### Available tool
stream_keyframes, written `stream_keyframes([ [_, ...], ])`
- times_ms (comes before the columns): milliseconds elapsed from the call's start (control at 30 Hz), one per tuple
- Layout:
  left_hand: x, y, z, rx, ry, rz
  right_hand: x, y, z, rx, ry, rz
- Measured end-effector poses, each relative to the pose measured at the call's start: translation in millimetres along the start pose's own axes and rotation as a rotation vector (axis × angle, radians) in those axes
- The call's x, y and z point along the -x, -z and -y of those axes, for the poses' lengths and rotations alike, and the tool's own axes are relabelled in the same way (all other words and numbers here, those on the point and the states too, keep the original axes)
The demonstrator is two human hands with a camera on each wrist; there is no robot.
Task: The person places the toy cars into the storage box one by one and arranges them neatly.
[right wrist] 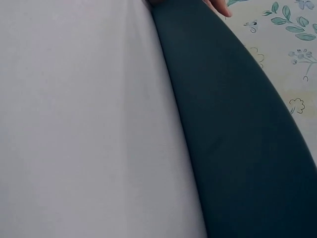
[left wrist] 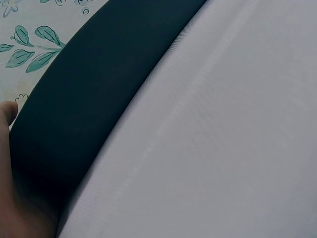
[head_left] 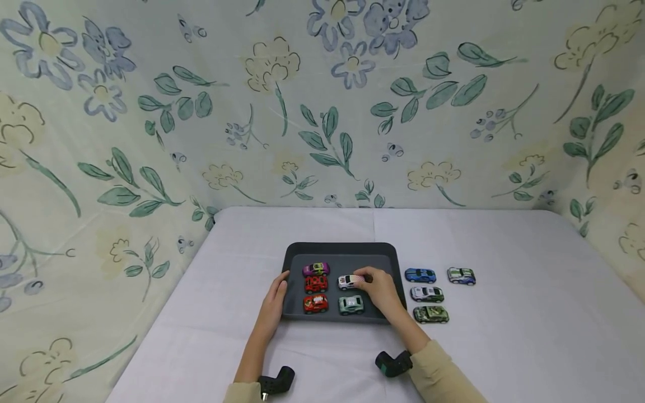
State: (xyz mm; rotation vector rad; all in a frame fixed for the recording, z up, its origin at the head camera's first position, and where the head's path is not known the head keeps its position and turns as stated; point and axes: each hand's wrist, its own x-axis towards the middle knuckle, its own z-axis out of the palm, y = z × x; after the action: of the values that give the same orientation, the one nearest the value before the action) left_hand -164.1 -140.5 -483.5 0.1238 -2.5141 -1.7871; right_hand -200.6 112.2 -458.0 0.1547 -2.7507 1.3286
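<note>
Dark grey plastic made up the tray [head_left: 342, 249], which sat on the white tablecloth [head_left: 504, 347] near the middle of the table. The right hand [head_left: 381, 290] reached into the tray from its 4 o'clock corner, fingertips pinched on the rear of a white toy car [head_left: 347, 281]. That car stood in the tray's right column, with a pale green car [head_left: 350, 304] just below it at 6 o'clock. At 9 o'clock of the white car ran a column of three: a purple car [head_left: 316, 269] on top, a red car [head_left: 316, 284] in the middle and a second red car [head_left: 316, 303] at the bottom. The left hand [head_left: 275, 299] rested against the tray's left rim, thumb on the edge; its fingers seemed to lie fairly straight along the outside, though the wrist view showed too little to be sure. Outside the tray, at 3 o'clock, stood a blue car [head_left: 420, 275], a white and green car [head_left: 461, 276], a silver car [head_left: 426, 294] and a camouflage car [head_left: 431, 314], all apart from one another.
</note>
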Motion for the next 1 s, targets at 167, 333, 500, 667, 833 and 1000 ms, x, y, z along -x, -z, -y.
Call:
stream_keyframes([
  [167,-0.1,1.1,-1.2,-0.002,0.0,0.009,0,-2,0,0.032,0.016,0.025],
  [333,-0.4,1.8,-0.3,-0.001,-0.002,0.018,2,-2,1,0.099,0.019,0.065],
  [500,3.2,0.9,-6.3,0.001,-0.002,0.012,5,0,2,0.12,0.008,0.101],
  [667,0.3,-0.8,0.1,-0.002,-0.017,-0.001,9,8,4,0.122,-0.008,0.132],
  [833,0.3,0.1,0.5,-0.015,-0.024,-0.006,17,16,6,0.106,-0.02,0.124],
  [1000,-0.3,0.3,1.3,-0.01,-0.027,-0.012,26,29,6,0.055,-0.012,0.091],
])
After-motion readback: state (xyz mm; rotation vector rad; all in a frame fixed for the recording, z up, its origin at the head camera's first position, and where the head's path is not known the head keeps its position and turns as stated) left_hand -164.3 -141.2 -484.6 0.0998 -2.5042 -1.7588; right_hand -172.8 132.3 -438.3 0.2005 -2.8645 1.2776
